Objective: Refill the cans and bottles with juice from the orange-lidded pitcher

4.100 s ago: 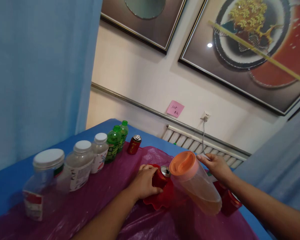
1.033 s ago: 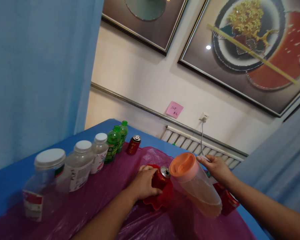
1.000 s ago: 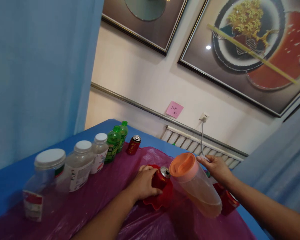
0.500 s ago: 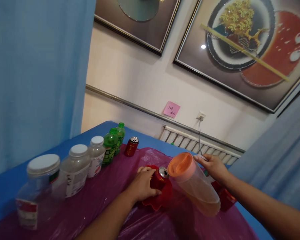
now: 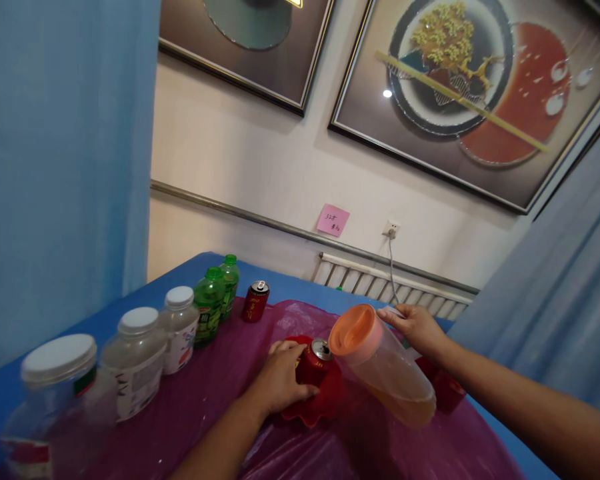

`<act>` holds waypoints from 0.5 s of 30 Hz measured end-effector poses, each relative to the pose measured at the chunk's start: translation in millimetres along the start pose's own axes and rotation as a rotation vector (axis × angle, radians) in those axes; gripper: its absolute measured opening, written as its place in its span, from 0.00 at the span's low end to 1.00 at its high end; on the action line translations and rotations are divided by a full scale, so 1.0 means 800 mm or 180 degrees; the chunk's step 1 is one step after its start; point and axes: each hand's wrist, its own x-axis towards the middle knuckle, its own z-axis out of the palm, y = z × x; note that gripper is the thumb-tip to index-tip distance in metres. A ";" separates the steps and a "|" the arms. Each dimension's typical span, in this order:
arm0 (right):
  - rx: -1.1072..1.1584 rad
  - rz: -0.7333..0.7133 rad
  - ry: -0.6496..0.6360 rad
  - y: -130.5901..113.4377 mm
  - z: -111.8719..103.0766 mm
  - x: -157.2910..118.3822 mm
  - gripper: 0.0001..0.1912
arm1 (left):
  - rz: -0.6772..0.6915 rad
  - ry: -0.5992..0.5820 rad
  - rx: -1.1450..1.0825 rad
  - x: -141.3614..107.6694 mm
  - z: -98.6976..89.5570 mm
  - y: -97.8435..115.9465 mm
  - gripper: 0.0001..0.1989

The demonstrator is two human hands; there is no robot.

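My left hand [image 5: 281, 379] is wrapped round a red drink can [image 5: 316, 367] with an opened top. The can stands on a red scalloped dish [image 5: 314, 415]. My right hand [image 5: 420, 327] grips the handle of a clear plastic pitcher [image 5: 387, 370] with an orange lid [image 5: 357, 330]. Tilted to the left, the pitcher has its lid's edge right by the can's top; whether they touch I cannot tell. Brownish liquid [image 5: 410, 407] lies in the pitcher's lower end. No stream of liquid can be made out.
Along the left stand clear jars with white lids [image 5: 139, 360], green bottles [image 5: 209, 310] and another red can [image 5: 255, 301]. A purple plastic sheet [image 5: 190, 427] covers part of the blue table [image 5: 180, 275]. More red cans [image 5: 449, 390] sit behind the pitcher. Blue curtains [image 5: 60, 147] hang either side.
The view has shifted slightly, so the jars and bottles appear lower and further left. Both hands keep their holds, and the pitcher stays tilted at the can.
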 end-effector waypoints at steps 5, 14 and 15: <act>0.0010 -0.0046 0.0061 0.005 0.001 0.002 0.31 | -0.0037 0.0014 -0.0060 0.000 0.001 -0.003 0.35; 0.0075 0.0027 -0.0030 0.009 0.001 0.004 0.31 | -0.0053 -0.0018 0.0007 0.001 0.001 -0.004 0.35; 0.0077 0.0027 -0.0050 0.010 0.002 0.005 0.31 | -0.0059 -0.0020 0.0007 0.001 0.001 -0.004 0.36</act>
